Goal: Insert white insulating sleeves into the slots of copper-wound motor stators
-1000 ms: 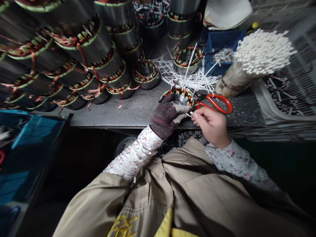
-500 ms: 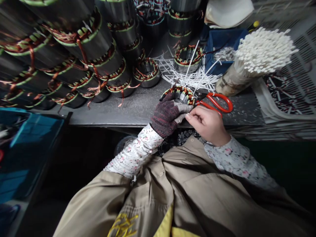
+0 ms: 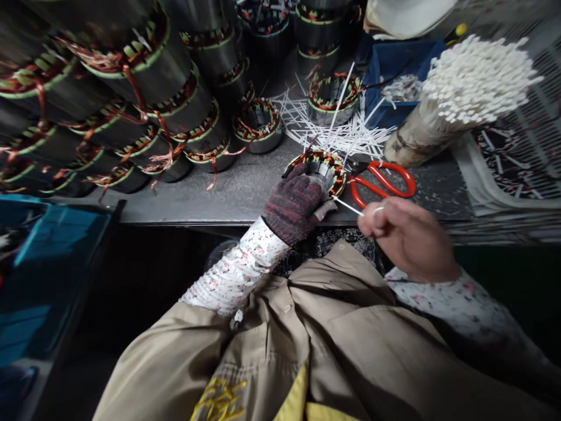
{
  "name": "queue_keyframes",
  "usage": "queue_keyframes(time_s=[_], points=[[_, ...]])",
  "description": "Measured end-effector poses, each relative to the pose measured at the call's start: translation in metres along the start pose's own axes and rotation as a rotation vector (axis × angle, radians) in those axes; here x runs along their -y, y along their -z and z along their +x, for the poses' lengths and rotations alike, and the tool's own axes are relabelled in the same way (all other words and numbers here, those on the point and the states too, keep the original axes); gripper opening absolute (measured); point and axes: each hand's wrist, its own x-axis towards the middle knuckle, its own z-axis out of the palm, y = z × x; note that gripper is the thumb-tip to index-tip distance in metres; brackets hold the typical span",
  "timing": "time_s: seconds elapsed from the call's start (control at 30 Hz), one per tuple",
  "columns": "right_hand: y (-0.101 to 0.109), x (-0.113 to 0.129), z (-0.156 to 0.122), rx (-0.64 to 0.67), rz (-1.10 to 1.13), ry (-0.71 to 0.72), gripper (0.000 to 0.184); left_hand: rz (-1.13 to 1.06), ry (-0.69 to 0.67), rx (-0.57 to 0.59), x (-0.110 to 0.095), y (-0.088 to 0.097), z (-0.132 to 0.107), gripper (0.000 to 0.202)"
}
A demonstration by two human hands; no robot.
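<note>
Gloved left hand [image 3: 295, 202] is closed around the stator [image 3: 323, 165] on the tabletop [image 3: 228, 193]; bare right hand [image 3: 409, 237] pinches a white strip [image 3: 348, 206]. The blue tray [image 3: 388, 61] behind holds pale scraps [image 3: 401, 88]

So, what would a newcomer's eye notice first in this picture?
The gloved left hand grips a copper-wound stator at the bench edge, while the bare right hand pinches a thin white strip beside it. Red scissors lie just behind, and stacked stators fill the upper left.
</note>
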Motion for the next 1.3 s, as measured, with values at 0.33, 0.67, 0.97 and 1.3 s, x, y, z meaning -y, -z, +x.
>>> queue_keyframes(time_s=[0.33,0.67,0.97,1.3], points=[[-0.033,-0.026,0.061,-0.223,-0.266,0.283,0.04,0.056,-0.078,-0.019,0.003,-0.01,-0.001,0.02],[0.062,-0.002,0.054,0.288,-1.757,-0.34,0.062,0.341,0.083,0.338,-0.021,0.004,0.013,0.042],[0.053,-0.002,0.047,0.133,-1.558,-0.302,0.066,0.314,-0.059,0.419,0.007,0.022,0.003,0.049],[0.035,-0.008,0.053,0.209,-1.747,-0.141,0.052,0.335,-0.154,0.312,0.017,0.022,-0.003,0.053]])
